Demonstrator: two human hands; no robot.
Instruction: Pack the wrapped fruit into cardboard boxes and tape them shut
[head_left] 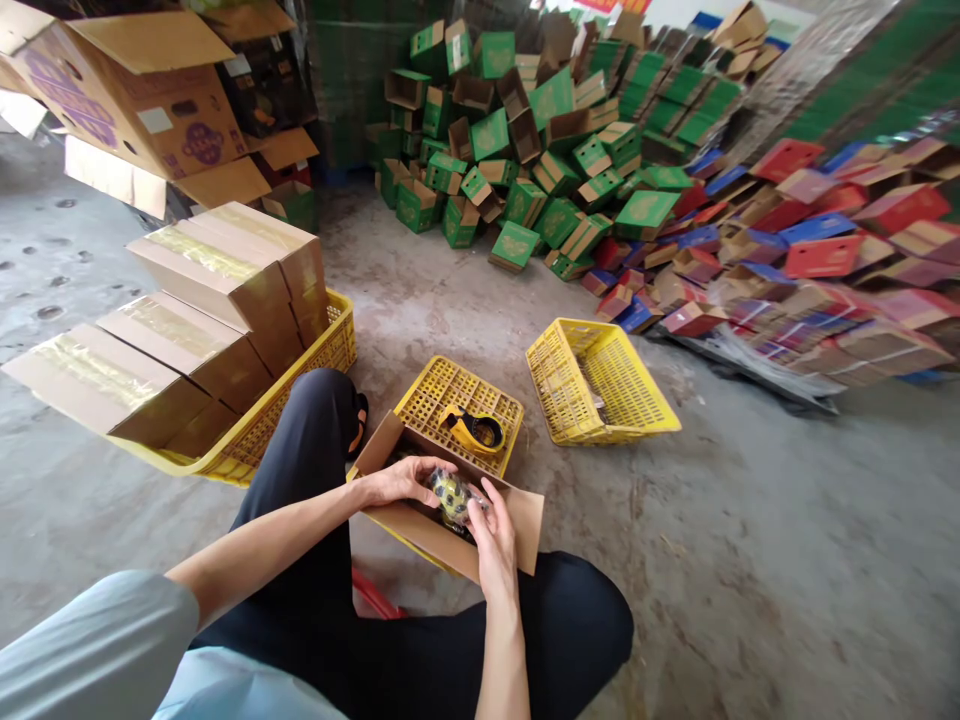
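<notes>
Between my two hands is a small clear-wrapped packet (451,494) with a black and yellow-green pattern; what it contains I cannot make out. My left hand (405,482) grips its left side, fingers curled. On the other side, my right hand (493,528) holds it between thumb and fingers. Both hands are over an open cardboard box (525,518) with its flaps spread, and most of its inside is hidden. The box rests on a yellow plastic crate (427,385) in front of my legs. A yellow tape dispenser (474,430) lies on that crate just beyond the box.
Taped cardboard boxes (232,270) fill a yellow crate (341,325) at left. Another yellow basket (630,385) stands tilted at right. Green cartons (555,220) lie heaped behind, with red and blue cartons (821,255) at far right. Larger cartons (180,115) stand at upper left.
</notes>
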